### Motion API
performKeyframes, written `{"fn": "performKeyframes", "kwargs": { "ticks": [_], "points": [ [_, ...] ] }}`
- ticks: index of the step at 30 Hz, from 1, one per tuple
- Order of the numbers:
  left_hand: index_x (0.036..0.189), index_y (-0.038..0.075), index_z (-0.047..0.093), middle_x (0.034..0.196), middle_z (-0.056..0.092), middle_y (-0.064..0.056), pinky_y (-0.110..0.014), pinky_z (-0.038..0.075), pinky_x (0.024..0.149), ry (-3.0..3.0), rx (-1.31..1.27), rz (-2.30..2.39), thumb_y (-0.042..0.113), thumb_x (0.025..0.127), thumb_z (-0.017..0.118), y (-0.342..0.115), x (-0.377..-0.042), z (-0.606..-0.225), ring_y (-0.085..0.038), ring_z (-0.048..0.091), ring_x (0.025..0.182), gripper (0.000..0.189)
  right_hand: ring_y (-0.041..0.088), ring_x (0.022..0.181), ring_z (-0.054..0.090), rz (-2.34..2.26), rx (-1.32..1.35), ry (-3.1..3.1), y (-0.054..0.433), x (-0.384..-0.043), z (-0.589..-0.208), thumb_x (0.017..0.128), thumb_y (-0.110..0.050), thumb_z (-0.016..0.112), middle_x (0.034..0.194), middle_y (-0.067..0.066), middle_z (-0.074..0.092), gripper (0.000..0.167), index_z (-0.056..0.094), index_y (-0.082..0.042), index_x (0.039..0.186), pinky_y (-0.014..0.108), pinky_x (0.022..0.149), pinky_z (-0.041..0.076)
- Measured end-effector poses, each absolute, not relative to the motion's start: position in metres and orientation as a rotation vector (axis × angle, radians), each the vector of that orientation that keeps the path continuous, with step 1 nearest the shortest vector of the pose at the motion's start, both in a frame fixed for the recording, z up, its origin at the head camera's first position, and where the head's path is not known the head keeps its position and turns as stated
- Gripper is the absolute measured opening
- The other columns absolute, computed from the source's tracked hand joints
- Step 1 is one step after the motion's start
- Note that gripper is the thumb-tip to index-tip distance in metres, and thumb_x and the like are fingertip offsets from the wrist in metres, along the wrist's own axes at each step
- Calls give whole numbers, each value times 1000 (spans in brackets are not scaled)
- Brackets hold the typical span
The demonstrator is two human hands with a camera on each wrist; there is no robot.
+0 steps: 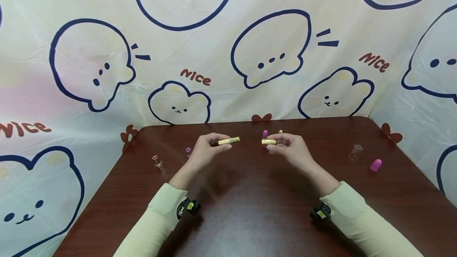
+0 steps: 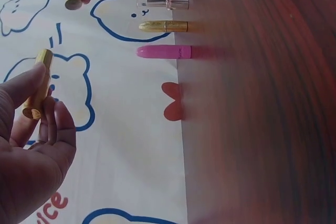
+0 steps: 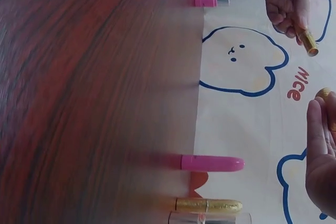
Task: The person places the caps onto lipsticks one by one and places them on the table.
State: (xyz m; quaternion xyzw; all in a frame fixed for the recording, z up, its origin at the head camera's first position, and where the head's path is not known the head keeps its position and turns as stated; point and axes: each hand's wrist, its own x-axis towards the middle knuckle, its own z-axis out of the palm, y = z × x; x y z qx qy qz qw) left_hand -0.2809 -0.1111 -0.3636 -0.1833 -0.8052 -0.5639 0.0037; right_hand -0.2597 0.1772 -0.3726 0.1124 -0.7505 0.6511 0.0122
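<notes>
My left hand [image 1: 207, 148] pinches a gold lipstick tube [image 1: 229, 140] between thumb and fingers, held nearly level above the table. Facing it across a gap, my right hand [image 1: 293, 150] grips a short gold lipstick cap [image 1: 269, 142]. The two gold pieces are apart, with their ends toward each other. Beyond the right hand stand a closed pink lipstick [image 2: 164, 51], a closed gold lipstick [image 2: 164, 26] and a lipstick with a clear cap [image 2: 168, 2]. In the head view the right hand partly covers that group.
On the dark wooden table [image 1: 235, 225], an uncapped rose-gold lipstick [image 1: 158, 163] and an uncapped pink lipstick [image 3: 206, 1] stand to the left. A clear cap [image 1: 356, 152] and a pink cap [image 1: 376, 165] stand to the right. A printed cloth [image 1: 221, 50] hangs behind the table.
</notes>
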Motion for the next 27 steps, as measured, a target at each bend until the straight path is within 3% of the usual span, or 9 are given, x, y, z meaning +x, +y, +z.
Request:
{"fn": "performKeyframes", "kwargs": {
  "ticks": [9,16,21,27],
  "points": [
    [107,5,72,98,69,-7,-33,51,75,-2486,-621,-1898,13,85,76,-101,-280,-364,-20,58,84,24,32,95,68,2206,404,-2220,170,-260,-373,86,-2,72,107,17,69,36,62,10,119,38,79,54],
    [107,4,71,99,68,-9,-48,49,82,-2456,-638,-2022,11,86,75,-94,-279,-365,-21,57,85,23,28,92,69,2259,418,-2195,166,-261,-375,87,-2,71,107,16,69,37,61,10,121,36,78,54],
    [107,0,71,94,68,-6,-34,49,73,-2438,-675,-2030,10,85,76,-88,-274,-359,-18,55,81,25,31,94,69,2286,457,-2162,163,-261,-374,87,0,70,104,15,70,37,60,12,121,37,78,54],
    [107,-5,69,92,68,-4,-30,47,71,-2457,-666,-2023,4,86,73,-81,-259,-340,-17,54,80,24,24,89,70,2291,472,-2155,159,-261,-374,87,0,70,103,16,71,36,61,12,119,37,78,54]
  ]
}}
